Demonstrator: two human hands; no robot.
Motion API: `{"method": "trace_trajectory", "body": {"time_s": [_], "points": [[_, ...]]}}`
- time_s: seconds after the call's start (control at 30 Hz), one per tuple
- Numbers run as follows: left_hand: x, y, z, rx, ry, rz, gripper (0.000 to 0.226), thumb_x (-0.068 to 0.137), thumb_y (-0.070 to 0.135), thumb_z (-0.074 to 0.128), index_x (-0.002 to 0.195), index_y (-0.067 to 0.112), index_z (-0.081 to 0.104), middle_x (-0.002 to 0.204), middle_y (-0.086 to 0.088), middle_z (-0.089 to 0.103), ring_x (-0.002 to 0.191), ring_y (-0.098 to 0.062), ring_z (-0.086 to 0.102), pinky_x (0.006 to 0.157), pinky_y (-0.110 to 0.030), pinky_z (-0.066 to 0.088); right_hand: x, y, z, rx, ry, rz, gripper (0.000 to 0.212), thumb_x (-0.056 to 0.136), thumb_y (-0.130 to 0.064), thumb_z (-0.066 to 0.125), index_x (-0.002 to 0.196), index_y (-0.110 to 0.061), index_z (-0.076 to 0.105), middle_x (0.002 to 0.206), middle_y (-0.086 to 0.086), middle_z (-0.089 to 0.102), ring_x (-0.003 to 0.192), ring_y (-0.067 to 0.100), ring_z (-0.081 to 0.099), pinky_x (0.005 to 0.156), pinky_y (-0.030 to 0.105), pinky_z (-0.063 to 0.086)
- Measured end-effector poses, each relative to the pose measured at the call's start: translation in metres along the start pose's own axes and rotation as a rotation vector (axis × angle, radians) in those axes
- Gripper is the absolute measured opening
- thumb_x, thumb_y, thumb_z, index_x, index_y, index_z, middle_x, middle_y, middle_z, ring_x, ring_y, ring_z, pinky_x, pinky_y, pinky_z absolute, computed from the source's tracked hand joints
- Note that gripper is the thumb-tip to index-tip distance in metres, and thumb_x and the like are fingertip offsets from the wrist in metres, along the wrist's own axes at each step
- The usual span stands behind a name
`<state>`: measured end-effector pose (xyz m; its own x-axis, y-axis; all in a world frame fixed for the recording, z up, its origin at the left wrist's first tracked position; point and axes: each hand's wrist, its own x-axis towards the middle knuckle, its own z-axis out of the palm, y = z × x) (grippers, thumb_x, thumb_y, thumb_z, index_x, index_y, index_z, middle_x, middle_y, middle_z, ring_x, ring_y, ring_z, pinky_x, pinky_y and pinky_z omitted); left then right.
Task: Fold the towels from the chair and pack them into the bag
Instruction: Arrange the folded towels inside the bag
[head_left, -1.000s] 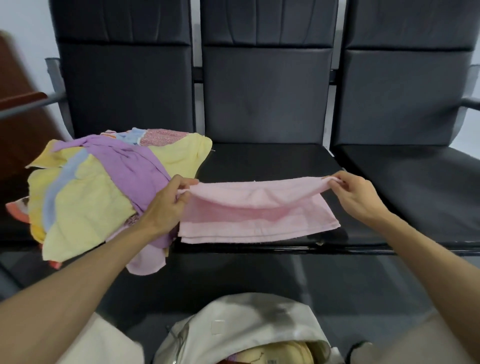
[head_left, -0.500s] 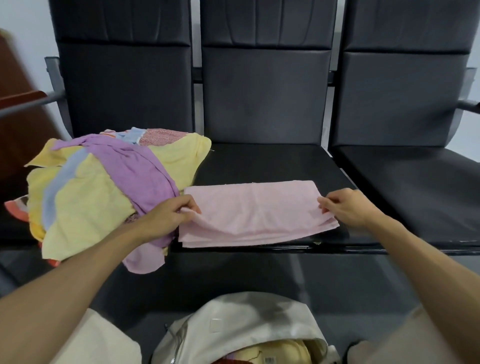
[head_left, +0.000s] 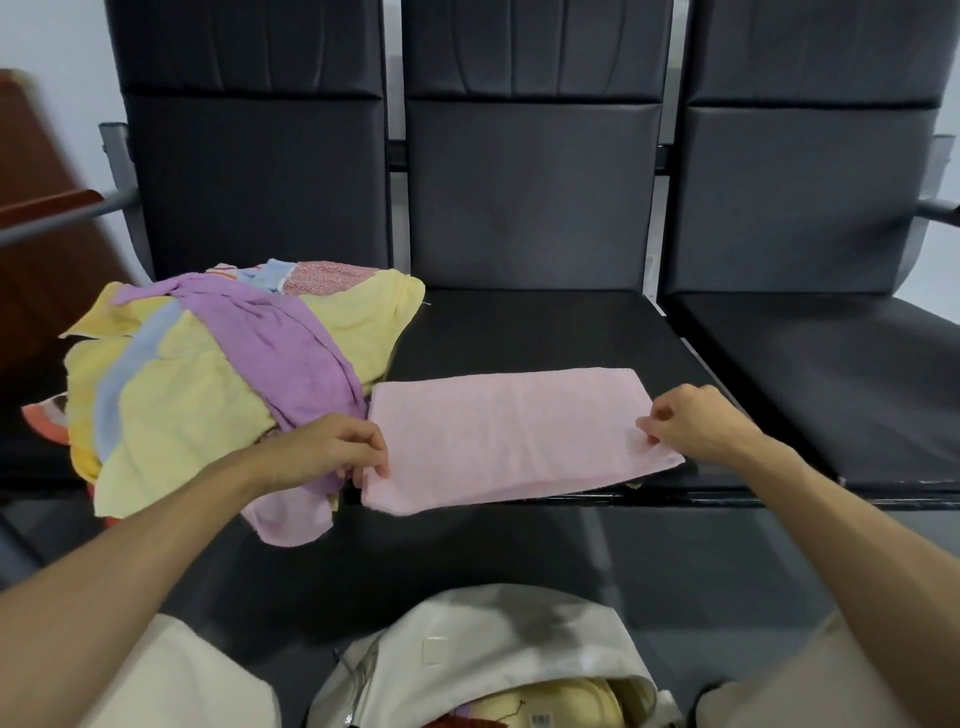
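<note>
A pink towel lies folded flat in a long rectangle on the middle chair seat, its front edge over the seat's rim. My left hand pinches its near left corner. My right hand pinches its near right corner. A heap of unfolded towels, yellow, purple, blue and patterned, covers the left seat. The cream bag stands open on the floor below me, with yellow cloth showing inside.
Three dark padded chairs stand in a row, and the right seat holds nothing. A metal armrest and a brown wooden piece are at the far left. My knees in light trousers flank the bag.
The raised upper layer of the pink towel has come down toward me and now lies flat on the lower layer. Both hands moved nearer, to the front corners.
</note>
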<state>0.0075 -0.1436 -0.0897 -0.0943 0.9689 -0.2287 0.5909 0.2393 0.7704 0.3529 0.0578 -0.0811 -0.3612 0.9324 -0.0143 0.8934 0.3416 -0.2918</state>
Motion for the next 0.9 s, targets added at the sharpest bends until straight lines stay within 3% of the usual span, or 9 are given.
{"method": "trace_trajectory", "body": {"time_s": [0.07, 0.17, 0.3, 0.47, 0.57, 0.63, 0.7, 0.8, 0.9], "points": [[0.004, 0.0, 0.004, 0.106, 0.086, -0.049, 0.015, 0.095, 0.022, 0.056, 0.09, 0.014, 0.067, 0.082, -0.004, 0.064, 0.072, -0.018, 0.056, 0.065, -0.022, 0.048, 0.003, 0.0, 0.002, -0.017, -0.024, 0.023, 0.019, 0.09, -0.028, 0.058, 0.078, -0.017, 0.067, 0.079, 0.001, 0.064, 0.069, 0.014, 0.056, 0.054, 0.024, 0.039], [0.015, 0.001, 0.008, 0.279, 0.319, -0.104, 0.009, 0.097, 0.023, 0.054, 0.097, 0.014, 0.057, 0.088, -0.003, 0.061, 0.072, -0.012, 0.055, 0.061, -0.019, 0.045, 0.009, 0.003, 0.007, 0.004, -0.024, 0.067, 0.013, 0.089, -0.028, 0.059, 0.09, -0.016, 0.063, 0.098, 0.002, 0.062, 0.087, 0.02, 0.056, 0.071, 0.029, 0.045], [0.029, 0.0, 0.016, 0.12, 0.235, -0.308, 0.025, 0.099, 0.032, 0.05, 0.109, 0.011, 0.041, 0.083, -0.002, 0.05, 0.07, -0.012, 0.048, 0.054, -0.02, 0.041, 0.014, 0.002, 0.013, 0.04, -0.08, 0.197, 0.035, 0.09, -0.04, 0.061, 0.105, -0.01, 0.051, 0.106, 0.007, 0.056, 0.095, 0.026, 0.056, 0.069, 0.033, 0.042], [0.037, 0.0, 0.019, -0.199, 0.195, -0.419, 0.05, 0.096, 0.036, 0.056, 0.137, 0.018, 0.035, 0.127, -0.005, 0.05, 0.111, -0.023, 0.045, 0.09, -0.036, 0.041, 0.019, -0.008, 0.016, 0.091, -0.124, 0.279, 0.03, 0.088, -0.038, 0.061, 0.088, -0.01, 0.054, 0.082, 0.004, 0.056, 0.071, 0.019, 0.052, 0.055, 0.031, 0.038], [0.039, 0.003, 0.018, -0.18, 0.231, -0.484, 0.048, 0.097, 0.032, 0.054, 0.138, 0.013, 0.04, 0.131, -0.009, 0.051, 0.116, -0.027, 0.048, 0.098, -0.04, 0.042, 0.022, -0.015, 0.015, 0.153, -0.179, 0.296, 0.024, 0.083, -0.032, 0.063, 0.085, -0.01, 0.055, 0.083, 0.005, 0.058, 0.073, 0.019, 0.055, 0.057, 0.03, 0.04], [0.04, 0.011, 0.018, -0.092, 0.306, -0.428, 0.044, 0.1, 0.028, 0.045, 0.141, 0.01, 0.04, 0.134, -0.01, 0.051, 0.116, -0.027, 0.048, 0.095, -0.036, 0.041, 0.02, -0.019, 0.012, 0.253, -0.239, 0.293, 0.025, 0.08, -0.031, 0.067, 0.089, -0.009, 0.057, 0.087, 0.005, 0.061, 0.078, 0.02, 0.058, 0.061, 0.029, 0.043], [0.037, 0.023, 0.019, -0.17, 0.377, -0.352, 0.041, 0.101, 0.024, 0.04, 0.14, 0.011, 0.042, 0.126, -0.008, 0.055, 0.107, -0.024, 0.051, 0.086, -0.033, 0.04, 0.016, -0.021, 0.009, 0.353, -0.293, 0.267, 0.029, 0.079, -0.029, 0.071, 0.096, -0.009, 0.059, 0.093, 0.005, 0.062, 0.08, 0.018, 0.06, 0.059, 0.028, 0.044], [0.028, 0.038, 0.016, -0.546, 0.358, -0.381, 0.026, 0.097, 0.013, 0.052, 0.122, 0.008, 0.051, 0.098, -0.008, 0.062, 0.085, -0.022, 0.058, 0.068, -0.034, 0.049, 0.013, -0.019, 0.004, 0.502, -0.369, 0.25, 0.032, 0.076, -0.021, 0.078, 0.098, -0.006, 0.062, 0.093, 0.007, 0.066, 0.076, 0.019, 0.064, 0.055, 0.025, 0.047], [0.027, 0.057, 0.017, -0.764, 0.381, -0.392, 0.012, 0.092, 0.006, 0.06, 0.104, 0.007, 0.057, 0.087, -0.009, 0.06, 0.076, -0.019, 0.056, 0.067, -0.033, 0.05, 0.013, -0.016, 0.004, 0.579, -0.452, 0.238, 0.022, 0.079, -0.02, 0.076, 0.084, -0.003, 0.061, 0.063, 0.007, 0.06, 0.047, 0.016, 0.05, 0.044, 0.021, 0.038]]}}
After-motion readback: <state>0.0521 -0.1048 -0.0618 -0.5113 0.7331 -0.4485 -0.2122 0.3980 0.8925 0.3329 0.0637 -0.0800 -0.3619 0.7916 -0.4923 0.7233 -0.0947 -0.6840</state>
